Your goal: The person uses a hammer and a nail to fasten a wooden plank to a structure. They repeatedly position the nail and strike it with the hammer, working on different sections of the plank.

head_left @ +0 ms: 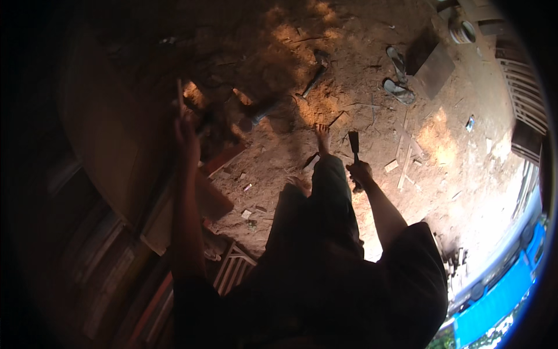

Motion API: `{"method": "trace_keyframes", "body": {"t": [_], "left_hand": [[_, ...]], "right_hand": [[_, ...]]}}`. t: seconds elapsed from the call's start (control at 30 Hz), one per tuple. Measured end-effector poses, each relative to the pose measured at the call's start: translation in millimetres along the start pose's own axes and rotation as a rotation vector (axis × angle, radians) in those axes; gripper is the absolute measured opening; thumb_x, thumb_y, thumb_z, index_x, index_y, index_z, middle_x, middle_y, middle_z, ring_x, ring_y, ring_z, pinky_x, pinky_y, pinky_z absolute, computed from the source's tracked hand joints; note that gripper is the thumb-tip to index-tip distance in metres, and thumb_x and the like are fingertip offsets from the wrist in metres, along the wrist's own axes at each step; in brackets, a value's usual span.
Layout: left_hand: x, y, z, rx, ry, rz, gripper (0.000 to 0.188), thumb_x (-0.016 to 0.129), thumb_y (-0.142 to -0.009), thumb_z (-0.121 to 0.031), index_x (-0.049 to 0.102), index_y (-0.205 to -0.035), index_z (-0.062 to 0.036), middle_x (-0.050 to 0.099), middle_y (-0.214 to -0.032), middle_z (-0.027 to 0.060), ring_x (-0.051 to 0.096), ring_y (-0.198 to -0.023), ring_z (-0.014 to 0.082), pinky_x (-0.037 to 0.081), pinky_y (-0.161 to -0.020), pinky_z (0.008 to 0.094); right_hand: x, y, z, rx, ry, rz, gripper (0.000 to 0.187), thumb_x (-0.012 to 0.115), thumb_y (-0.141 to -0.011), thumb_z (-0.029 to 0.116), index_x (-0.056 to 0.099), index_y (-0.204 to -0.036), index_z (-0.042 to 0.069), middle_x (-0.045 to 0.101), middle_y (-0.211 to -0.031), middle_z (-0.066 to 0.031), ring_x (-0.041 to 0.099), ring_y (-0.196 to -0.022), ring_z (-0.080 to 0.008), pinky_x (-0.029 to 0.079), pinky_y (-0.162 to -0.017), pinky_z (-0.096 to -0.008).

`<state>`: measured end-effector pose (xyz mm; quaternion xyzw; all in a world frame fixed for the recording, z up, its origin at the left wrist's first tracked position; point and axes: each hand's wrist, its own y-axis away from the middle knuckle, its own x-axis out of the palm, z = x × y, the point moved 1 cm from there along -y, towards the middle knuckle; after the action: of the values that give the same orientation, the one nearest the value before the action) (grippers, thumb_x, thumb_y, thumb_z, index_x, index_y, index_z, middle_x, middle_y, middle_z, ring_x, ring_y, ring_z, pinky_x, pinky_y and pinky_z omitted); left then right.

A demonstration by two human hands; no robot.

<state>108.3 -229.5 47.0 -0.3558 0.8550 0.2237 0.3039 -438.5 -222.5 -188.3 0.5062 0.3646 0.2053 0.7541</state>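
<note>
Your right hand [360, 171] is closed around a dark, flat-bladed tool [354, 142] above the rough brown dirt floor [360, 75]; your blurred left hand [186, 138], grip impossible to tell, is near a broad brown panel [113, 157]; a round whitish bucket [462, 34] has unclear contents

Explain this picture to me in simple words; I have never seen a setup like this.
There is no machine here: these are a person's own bare hands. The one picture comes from a wide fisheye camera worn on the head and looking down, so straight edges bend toward the dark rim. The right hand grips a dark flat-bladed tool, its blade pointing away from the body. The left hand is stretched out, dim and blurred; I cannot tell whether it holds anything. On the dirt ground are a pair of sandals, a flat brownish board and scattered wood scraps.
</note>
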Motion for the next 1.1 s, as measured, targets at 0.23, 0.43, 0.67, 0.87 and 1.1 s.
{"method": "trace_keyframes", "body": {"t": [0.23,0.43,0.67,0.87,1.1], "left_hand": [[-56.3,31.8,28.0,0.088,-0.543,0.041,0.052,0.057,-0.103,-0.039,0.044,-0.142,-0.0066,0.057,-0.131,0.0164,0.058,-0.119,0.0287,0.045,-0.104,0.0444],[-99.2,49.0,-2.7,-0.083,-0.513,0.002,0.049,0.061,-0.100,-0.042,0.047,-0.130,-0.0065,0.061,-0.120,0.0151,0.058,-0.110,0.0294,0.043,-0.101,0.0494],[-93.6,41.7,-50.5,-0.096,-0.514,0.018,0.043,0.067,-0.096,-0.042,0.052,-0.113,-0.0055,0.064,-0.105,0.0138,0.060,-0.094,0.0289,0.046,-0.090,0.0517],[-20.6,19.8,-69.3,0.096,-0.861,0.035,0.034,0.072,-0.094,-0.034,0.055,-0.094,-0.0040,0.064,-0.092,0.0119,0.064,-0.072,0.0242,0.056,-0.067,0.0421],[-47.1,27.8,-66.7,0.110,-1.251,0.095,0.048,0.077,-0.089,-0.044,0.052,-0.104,-0.0066,0.065,-0.087,0.0072,0.066,-0.070,0.0259,0.060,-0.070,0.0393]], "right_hand": [[0.3,-178.4,101.5,-0.319,0.575,-0.027,0.027,0.072,-0.082,0.027,0.073,-0.102,0.008,0.075,-0.093,-0.0143,0.075,-0.084,-0.0259,0.059,-0.075,-0.0426],[43.8,-342.7,221.0,-0.424,0.905,0.096,0.033,0.069,-0.086,0.018,0.068,-0.119,0.012,0.067,-0.107,-0.0111,0.070,-0.094,-0.0286,0.059,-0.082,-0.0429],[119.4,-469.1,256.5,-0.665,0.844,-0.267,0.047,0.069,-0.086,0.005,0.065,-0.130,0.019,0.051,-0.138,-0.0126,0.049,-0.129,-0.0285,0.046,-0.109,-0.0471],[108.7,-506.5,201.4,-0.878,0.868,-0.356,0.054,0.063,-0.084,0.005,0.059,-0.135,0.024,0.060,-0.130,-0.0048,0.050,-0.131,-0.0258,0.043,-0.105,-0.0449],[107.4,-420.1,140.0,-0.231,0.782,0.206,0.033,0.059,-0.091,0.022,0.057,-0.123,0.012,0.072,-0.106,-0.0175,0.071,-0.101,-0.0369,0.056,-0.083,-0.0525]]}}
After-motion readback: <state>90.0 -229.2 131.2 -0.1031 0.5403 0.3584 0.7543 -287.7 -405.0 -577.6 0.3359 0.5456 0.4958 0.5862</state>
